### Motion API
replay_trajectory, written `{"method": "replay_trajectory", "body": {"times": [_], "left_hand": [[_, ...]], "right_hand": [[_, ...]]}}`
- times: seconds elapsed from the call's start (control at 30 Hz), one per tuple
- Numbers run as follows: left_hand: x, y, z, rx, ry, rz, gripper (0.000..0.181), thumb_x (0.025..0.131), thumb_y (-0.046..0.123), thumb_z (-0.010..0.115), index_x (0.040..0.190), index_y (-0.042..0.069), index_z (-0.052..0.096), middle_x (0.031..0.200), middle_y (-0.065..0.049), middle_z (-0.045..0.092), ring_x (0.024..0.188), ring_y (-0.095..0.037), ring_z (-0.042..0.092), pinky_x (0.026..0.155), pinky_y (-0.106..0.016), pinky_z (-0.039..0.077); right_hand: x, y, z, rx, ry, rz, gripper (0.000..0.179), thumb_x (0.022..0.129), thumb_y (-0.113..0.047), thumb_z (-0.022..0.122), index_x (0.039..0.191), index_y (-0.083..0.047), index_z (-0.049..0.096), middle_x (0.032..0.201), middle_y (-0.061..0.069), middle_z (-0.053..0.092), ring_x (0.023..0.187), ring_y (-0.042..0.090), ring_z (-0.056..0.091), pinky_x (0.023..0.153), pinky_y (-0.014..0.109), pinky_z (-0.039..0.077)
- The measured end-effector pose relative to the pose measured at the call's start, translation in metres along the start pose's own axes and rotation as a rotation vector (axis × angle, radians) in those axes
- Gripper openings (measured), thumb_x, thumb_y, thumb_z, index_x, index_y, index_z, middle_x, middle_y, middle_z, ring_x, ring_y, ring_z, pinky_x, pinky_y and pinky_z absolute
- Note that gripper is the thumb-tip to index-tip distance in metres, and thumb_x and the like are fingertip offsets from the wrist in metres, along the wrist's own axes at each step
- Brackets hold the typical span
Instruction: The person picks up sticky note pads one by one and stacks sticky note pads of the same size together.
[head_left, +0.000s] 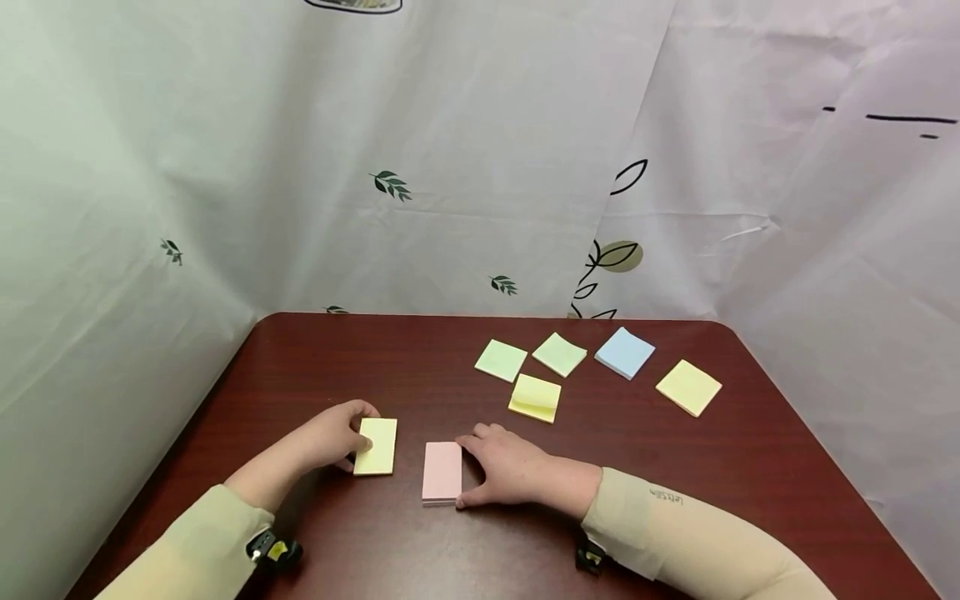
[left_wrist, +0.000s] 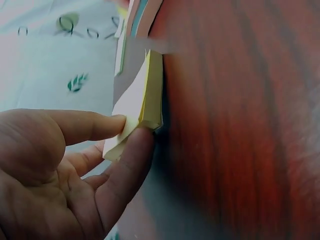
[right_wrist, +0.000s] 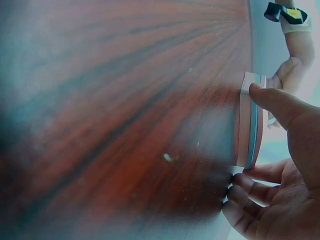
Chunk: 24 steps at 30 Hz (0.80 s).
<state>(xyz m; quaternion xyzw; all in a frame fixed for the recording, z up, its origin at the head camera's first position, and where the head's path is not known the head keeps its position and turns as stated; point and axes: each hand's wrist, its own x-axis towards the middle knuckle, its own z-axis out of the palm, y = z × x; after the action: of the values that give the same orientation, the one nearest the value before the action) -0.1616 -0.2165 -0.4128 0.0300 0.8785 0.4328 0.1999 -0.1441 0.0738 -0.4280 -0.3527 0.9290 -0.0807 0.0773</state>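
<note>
My left hand pinches a pale yellow sticky note pad by its left side, thumb on the top face. In the left wrist view the pad tilts, and its page edges fan slightly apart near the fingertips. To the right, my right hand holds a stack of sticky note pads with a pink top, thumb at the near corner and fingers at the far one. The right wrist view shows pink and blue layers in that stack, which sits on the table.
Toward the back right of the dark red table lie two light green pads, a blue pad, a yellow pad and another yellow pad with a lifted sheet. White patterned cloth hangs behind.
</note>
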Motion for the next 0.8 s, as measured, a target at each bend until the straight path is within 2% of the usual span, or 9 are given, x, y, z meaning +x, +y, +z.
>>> {"method": "replay_trajectory", "body": {"times": [0.17, 0.3, 0.4, 0.57, 0.8], "left_hand": [[-0.01, 0.005, 0.011, 0.144, 0.056, 0.006, 0.031, 0.082, -0.005, 0.064, 0.111, 0.002, 0.057, 0.083, -0.009, 0.058, 0.056, -0.02, 0.054, 0.049, -0.033, 0.048], [-0.014, 0.007, 0.015, 0.287, 0.073, 0.04, 0.029, 0.077, -0.002, 0.068, 0.103, 0.004, 0.058, 0.078, -0.005, 0.057, 0.06, -0.019, 0.05, 0.056, -0.032, 0.043], [-0.015, 0.009, 0.017, 0.37, 0.074, 0.068, 0.029, 0.076, 0.0, 0.07, 0.102, 0.004, 0.058, 0.083, -0.004, 0.057, 0.072, -0.02, 0.05, 0.066, -0.034, 0.043], [-0.016, 0.009, 0.021, 0.43, 0.088, 0.063, 0.029, 0.077, 0.003, 0.071, 0.104, 0.006, 0.06, 0.092, -0.007, 0.057, 0.079, -0.022, 0.051, 0.072, -0.037, 0.044], [-0.02, 0.012, 0.023, 0.449, 0.118, 0.074, 0.03, 0.076, 0.003, 0.07, 0.105, 0.006, 0.062, 0.095, -0.007, 0.054, 0.079, -0.021, 0.051, 0.072, -0.037, 0.044]], "right_hand": [[0.0, 0.0, 0.0, 0.001, 0.003, -0.003, 0.08, 0.075, -0.061, 0.077, 0.136, -0.012, 0.057, 0.111, -0.002, 0.056, 0.101, 0.015, 0.053, 0.088, 0.029, 0.047], [0.0, 0.0, 0.0, 0.002, 0.007, -0.008, 0.08, 0.076, -0.06, 0.077, 0.136, -0.012, 0.057, 0.11, -0.002, 0.055, 0.101, 0.015, 0.054, 0.089, 0.03, 0.048], [0.0, 0.0, 0.001, 0.002, 0.009, -0.011, 0.08, 0.075, -0.061, 0.077, 0.135, -0.012, 0.058, 0.109, -0.002, 0.055, 0.1, 0.014, 0.054, 0.088, 0.029, 0.048], [0.0, 0.0, 0.002, 0.002, 0.009, -0.012, 0.08, 0.075, -0.06, 0.078, 0.136, -0.012, 0.057, 0.111, -0.001, 0.056, 0.102, 0.015, 0.054, 0.089, 0.028, 0.047], [-0.001, -0.001, 0.0, 0.004, 0.003, -0.004, 0.081, 0.076, -0.06, 0.077, 0.137, -0.012, 0.056, 0.114, 0.0, 0.056, 0.105, 0.016, 0.055, 0.091, 0.029, 0.047]]}}
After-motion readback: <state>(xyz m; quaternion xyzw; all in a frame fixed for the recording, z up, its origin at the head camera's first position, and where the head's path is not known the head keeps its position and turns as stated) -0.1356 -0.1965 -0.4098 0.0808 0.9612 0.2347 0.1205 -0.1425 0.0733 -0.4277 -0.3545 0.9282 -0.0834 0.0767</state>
